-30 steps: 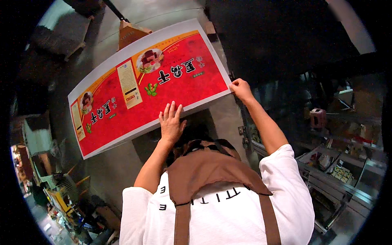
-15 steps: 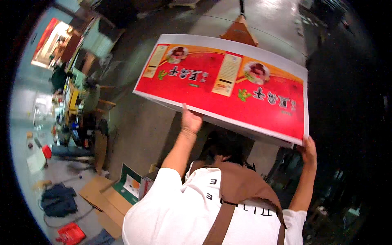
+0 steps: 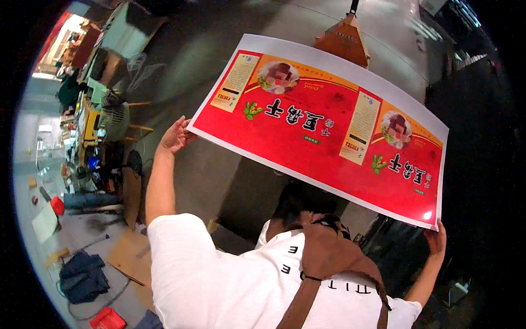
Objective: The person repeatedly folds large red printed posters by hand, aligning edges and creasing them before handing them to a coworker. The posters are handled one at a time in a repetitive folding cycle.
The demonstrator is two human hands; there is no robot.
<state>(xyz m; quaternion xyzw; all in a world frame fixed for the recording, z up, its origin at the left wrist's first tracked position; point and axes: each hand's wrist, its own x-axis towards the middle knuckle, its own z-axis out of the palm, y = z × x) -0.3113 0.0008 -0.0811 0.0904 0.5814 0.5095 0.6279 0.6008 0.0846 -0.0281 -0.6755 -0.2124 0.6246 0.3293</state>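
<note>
Between left hand (image 3: 176,138) and right hand (image 3: 436,240), both pinching corners, the red sheet (image 3: 298,143) slants lengthwise toward lower right.

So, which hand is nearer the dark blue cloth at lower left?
Left. In the picture, the left hand, at the near left corner of the printed sheet, is above and right of the dark blue cloth; the right hand is farther, at the near right.

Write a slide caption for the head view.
Left hand and right hand hold a red printed sheet by its near corners.
</note>
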